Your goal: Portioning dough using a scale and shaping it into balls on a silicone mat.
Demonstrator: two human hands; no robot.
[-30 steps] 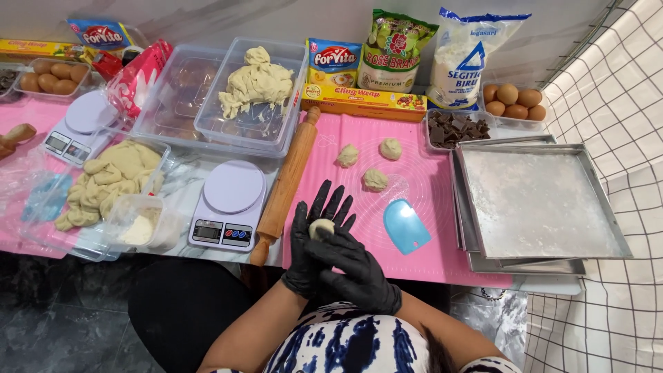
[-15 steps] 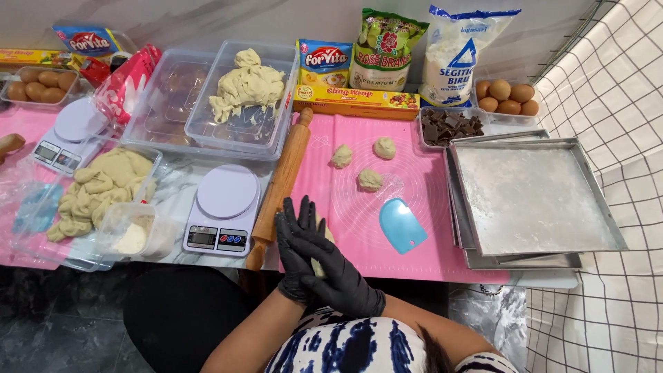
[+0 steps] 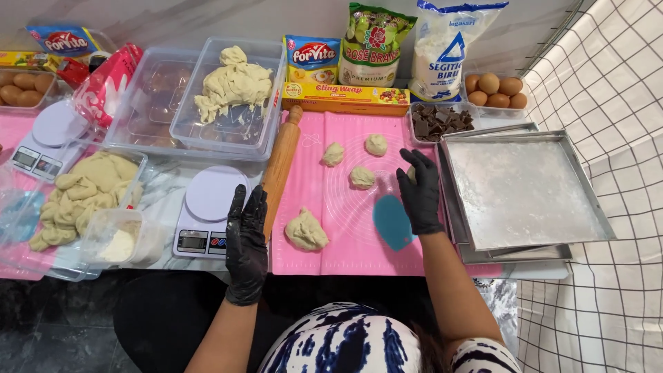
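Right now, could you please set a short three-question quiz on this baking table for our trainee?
1. True or false: the right hand rests on the wooden rolling pin.
2. How many small dough balls lie on the pink silicone mat, not counting the larger dough lump?
3. The left hand is nearest which: A) the round-topped kitchen scale, B) the metal baking tray, C) the eggs?

Key: 1 false; 2 three in plain view, and a possible fourth under the right hand; 3 A.
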